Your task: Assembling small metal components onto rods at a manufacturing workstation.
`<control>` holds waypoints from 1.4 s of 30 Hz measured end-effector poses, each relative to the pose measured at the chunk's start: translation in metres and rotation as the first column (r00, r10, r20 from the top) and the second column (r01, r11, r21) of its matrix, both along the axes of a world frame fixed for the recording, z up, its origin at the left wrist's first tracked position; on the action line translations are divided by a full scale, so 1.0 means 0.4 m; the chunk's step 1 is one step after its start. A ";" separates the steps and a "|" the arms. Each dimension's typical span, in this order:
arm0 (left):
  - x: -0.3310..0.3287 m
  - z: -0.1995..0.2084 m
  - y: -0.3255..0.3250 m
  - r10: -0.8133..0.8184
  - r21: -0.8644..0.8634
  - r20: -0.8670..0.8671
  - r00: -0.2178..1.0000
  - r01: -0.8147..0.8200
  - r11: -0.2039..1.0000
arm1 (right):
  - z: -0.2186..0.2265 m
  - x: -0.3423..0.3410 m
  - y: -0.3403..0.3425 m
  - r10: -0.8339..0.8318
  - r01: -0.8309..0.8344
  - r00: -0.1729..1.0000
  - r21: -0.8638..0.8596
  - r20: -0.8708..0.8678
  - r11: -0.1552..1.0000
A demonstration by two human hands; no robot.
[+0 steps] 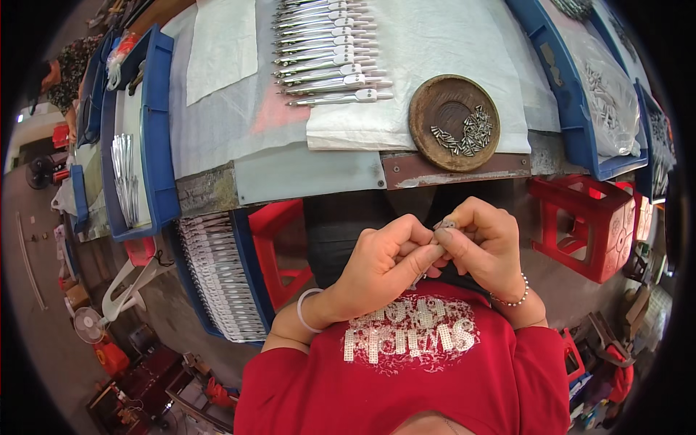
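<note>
My left hand (391,255) and my right hand (484,243) meet in front of my chest, just off the table's near edge. Both are closed, thumbs and fingertips pinching a small grey metal piece (448,224). A thin shiny end shows below the left fingers; the fingers hide most of the piece, so its kind is unclear. Beyond the hands, a round brown wooden dish (426,142) holds a heap of small silver screws or rivets (473,134). Left of the dish, slim silver drawing compasses (341,78) lie in a row on white cloth.
A blue bin (161,130) with thin metal rods stands at left. Below it, another blue tray (251,279) is packed with compasses. At right, a blue bin (554,87) holds a plastic bag of metal parts (605,109). A red stool (591,225) stands under the table's right side.
</note>
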State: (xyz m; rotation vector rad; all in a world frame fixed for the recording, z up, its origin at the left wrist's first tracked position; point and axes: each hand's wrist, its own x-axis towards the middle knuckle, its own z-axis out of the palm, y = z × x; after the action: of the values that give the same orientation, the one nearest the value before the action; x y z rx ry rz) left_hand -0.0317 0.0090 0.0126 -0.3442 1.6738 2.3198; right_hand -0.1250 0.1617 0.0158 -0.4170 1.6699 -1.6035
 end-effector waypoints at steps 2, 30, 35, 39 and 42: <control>0.002 -0.007 -0.002 -0.013 0.036 0.059 0.998 0.011 0.999 | -0.005 -0.001 -0.003 -0.009 0.008 0.999 0.015 0.043 1.000; -0.056 -0.055 -0.065 -0.158 0.444 0.332 0.930 -0.006 0.896 | -0.098 0.013 -0.042 -0.208 0.243 0.857 -0.015 0.472 0.970; -0.056 -0.049 -0.067 -0.182 0.472 0.306 0.935 0.017 0.882 | -0.084 0.017 -0.041 -0.231 0.269 0.873 -0.027 0.430 0.963; -0.061 -0.037 -0.064 -0.184 0.411 0.286 0.940 0.054 0.910 | -0.076 0.021 -0.040 -0.246 0.280 0.875 -0.023 0.417 0.960; -0.065 -0.030 -0.062 -0.200 0.367 0.280 0.939 0.088 0.926 | -0.075 0.025 -0.035 -0.257 0.292 0.885 -0.035 0.388 0.956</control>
State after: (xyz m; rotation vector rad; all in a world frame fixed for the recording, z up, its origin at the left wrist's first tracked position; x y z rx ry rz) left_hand -0.0576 -0.0157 0.0006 -0.4654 1.0750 2.2519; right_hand -0.1150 0.1477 -0.0143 0.0957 1.4032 -1.8354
